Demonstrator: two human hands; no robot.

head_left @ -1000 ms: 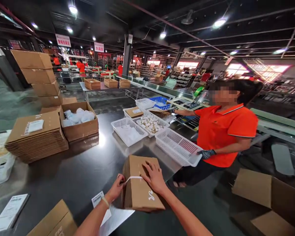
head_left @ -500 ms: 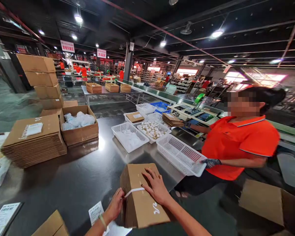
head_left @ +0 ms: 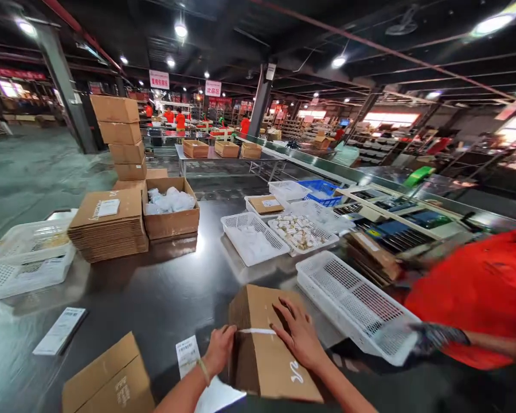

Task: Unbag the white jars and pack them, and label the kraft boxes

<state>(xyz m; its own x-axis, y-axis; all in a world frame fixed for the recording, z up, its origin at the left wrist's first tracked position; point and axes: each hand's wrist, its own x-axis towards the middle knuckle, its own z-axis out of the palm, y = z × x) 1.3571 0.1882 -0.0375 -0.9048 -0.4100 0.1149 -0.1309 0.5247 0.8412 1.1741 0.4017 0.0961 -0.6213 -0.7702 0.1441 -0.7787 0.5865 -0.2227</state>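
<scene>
Two grips on carton [head_left: 269,355] | left grip [head_left: 218,350] against near side beside white strap [head_left: 251,331], fingers partly hidden, closure unclear | right grip [head_left: 298,335] open, spread flat on top | carton rests on steel surface [head_left: 167,292] | likely light, stiff; take by flat faces
</scene>
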